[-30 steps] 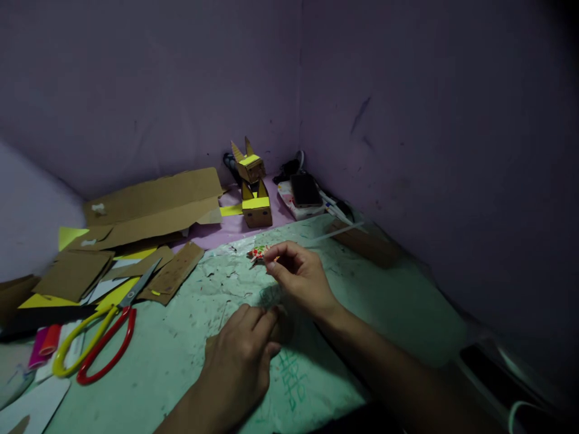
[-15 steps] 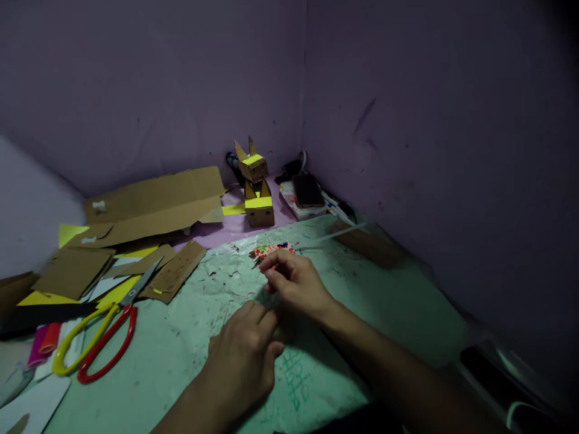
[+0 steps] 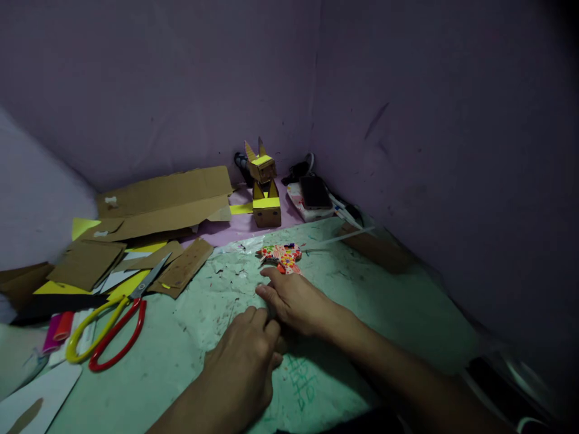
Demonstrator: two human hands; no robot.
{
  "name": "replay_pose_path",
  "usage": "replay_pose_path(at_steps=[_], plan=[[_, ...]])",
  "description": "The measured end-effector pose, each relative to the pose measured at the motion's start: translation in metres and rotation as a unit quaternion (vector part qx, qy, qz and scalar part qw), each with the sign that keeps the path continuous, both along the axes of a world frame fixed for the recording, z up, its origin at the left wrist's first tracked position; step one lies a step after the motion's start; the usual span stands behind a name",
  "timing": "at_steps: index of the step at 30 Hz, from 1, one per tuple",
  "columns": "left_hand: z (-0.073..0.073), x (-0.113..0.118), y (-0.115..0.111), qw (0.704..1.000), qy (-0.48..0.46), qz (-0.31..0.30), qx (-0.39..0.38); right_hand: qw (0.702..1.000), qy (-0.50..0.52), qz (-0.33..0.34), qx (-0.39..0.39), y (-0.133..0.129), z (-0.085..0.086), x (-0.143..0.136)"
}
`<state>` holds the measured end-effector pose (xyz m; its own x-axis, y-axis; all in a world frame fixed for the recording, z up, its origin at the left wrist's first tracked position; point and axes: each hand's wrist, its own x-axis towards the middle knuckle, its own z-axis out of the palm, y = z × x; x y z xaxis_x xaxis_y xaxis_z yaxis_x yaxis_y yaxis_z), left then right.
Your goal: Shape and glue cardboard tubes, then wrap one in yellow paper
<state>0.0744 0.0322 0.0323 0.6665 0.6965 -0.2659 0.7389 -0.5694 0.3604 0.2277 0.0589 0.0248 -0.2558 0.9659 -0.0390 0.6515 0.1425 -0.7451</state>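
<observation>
One curled left hand (image 3: 242,358) and one right hand (image 3: 296,298), thumb and forefinger apart, sit close together below my remote view (whether either grasps anything, I can't tell). The floral-patterned glue gun (image 3: 286,255) lies just beyond the right hand. Wrinkled green sheeting (image 3: 158,380) spans the counter (image 3: 407,313) between red-and-yellow scissors (image 3: 131,301) and a long cardboard strip (image 3: 380,250) near the wall edge (image 3: 434,283).

Scissors (image 3: 136,295) left of glue gun (image 3: 286,256), phone (image 3: 315,193) behind
</observation>
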Motion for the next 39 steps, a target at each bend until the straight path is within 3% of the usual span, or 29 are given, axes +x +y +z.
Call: replay_pose_path(at_steps=[5,9,11,13,15,17,20,24,27,34,36,39], plan=[[0.012,-0.009,0.008,0.999,-0.033,0.016,-0.026,1.0,-0.002,-0.001,0.005,0.0,-0.002,0.0],[0.029,-0.038,0.029,0.977,-0.1,0.077,-0.172,1.0,0.019,0.0,0.019,-0.001,-0.002,-0.001],[0.029,-0.054,0.039,0.927,-0.22,0.132,-0.272,0.999,0.035,0.007,0.032,-0.002,-0.002,-0.001],[0.023,-0.065,0.045,0.827,-0.37,0.184,-0.382,0.995,0.077,0.008,0.059,-0.003,-0.001,0.0],[0.013,-0.069,0.047,0.731,-0.457,0.221,-0.455,0.982,0.17,0.011,0.084,-0.003,-0.001,0.001],[0.004,-0.068,0.047,0.69,-0.483,0.242,-0.482,0.957,0.273,0.032,0.098,-0.003,-0.001,0.003],[-0.006,-0.066,0.047,0.689,-0.481,0.263,-0.474,0.943,0.309,0.074,0.099,-0.004,-0.001,0.003],[-0.013,-0.063,0.049,0.71,-0.465,0.259,-0.461,0.965,0.244,0.067,0.069,-0.01,0.0,-0.005],[-0.013,-0.059,0.05,0.717,-0.458,0.257,-0.458,0.968,0.244,0.063,0.001,-0.015,0.001,-0.012],[-0.007,-0.05,0.05,0.747,-0.435,0.244,-0.439,0.931,0.317,0.109,-0.145,-0.016,-0.005,-0.019],[-0.007,-0.049,0.052,0.757,-0.433,0.24,-0.427,0.927,0.321,0.095,-0.168,-0.017,-0.009,-0.022],[-0.002,-0.05,0.056,0.771,-0.451,0.251,-0.374,0.937,0.317,0.01,-0.144,-0.019,-0.015,-0.025]])
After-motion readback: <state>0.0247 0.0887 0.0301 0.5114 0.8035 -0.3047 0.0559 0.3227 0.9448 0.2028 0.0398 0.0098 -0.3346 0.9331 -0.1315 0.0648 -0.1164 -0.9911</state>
